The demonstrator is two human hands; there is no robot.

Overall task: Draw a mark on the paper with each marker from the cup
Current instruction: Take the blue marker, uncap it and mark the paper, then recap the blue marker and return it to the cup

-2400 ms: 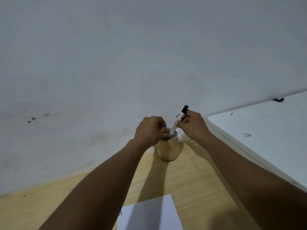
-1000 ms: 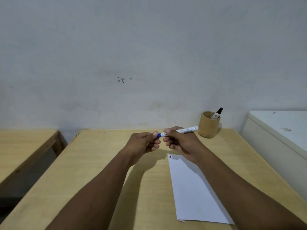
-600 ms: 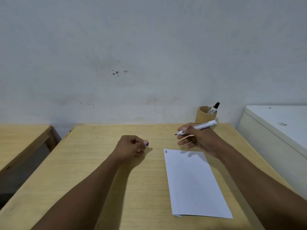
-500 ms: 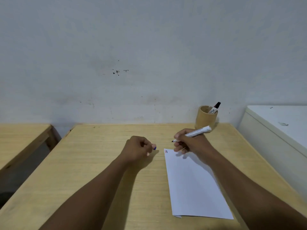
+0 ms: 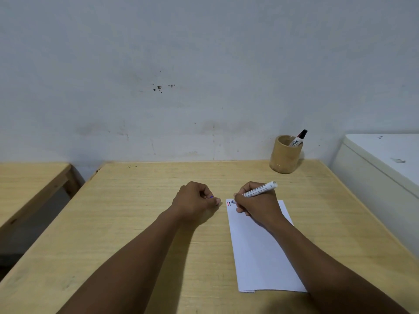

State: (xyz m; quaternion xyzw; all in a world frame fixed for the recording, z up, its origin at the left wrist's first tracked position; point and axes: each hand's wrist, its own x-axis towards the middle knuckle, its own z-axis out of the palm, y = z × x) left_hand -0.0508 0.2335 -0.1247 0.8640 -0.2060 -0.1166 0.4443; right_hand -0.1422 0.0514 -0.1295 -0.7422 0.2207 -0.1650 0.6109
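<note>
A white sheet of paper (image 5: 260, 250) lies on the wooden table (image 5: 140, 223), with short red and dark marks at its top left corner. My right hand (image 5: 256, 203) grips an uncapped white marker (image 5: 260, 189), its blue tip touching the paper beside those marks. My left hand (image 5: 195, 200) rests as a fist on the table left of the paper, with the blue cap (image 5: 211, 197) peeking out between its fingers. A tan cup (image 5: 284, 155) stands at the table's back right, holding one marker with a dark cap (image 5: 298, 138).
A white cabinet (image 5: 381, 168) stands right of the table. A second wooden table (image 5: 27, 184) is at the left across a gap. A grey wall runs behind.
My right hand has come down and brought the marker tip onto the paper's top left corner. My left hand with the cap has settled onto the table.
</note>
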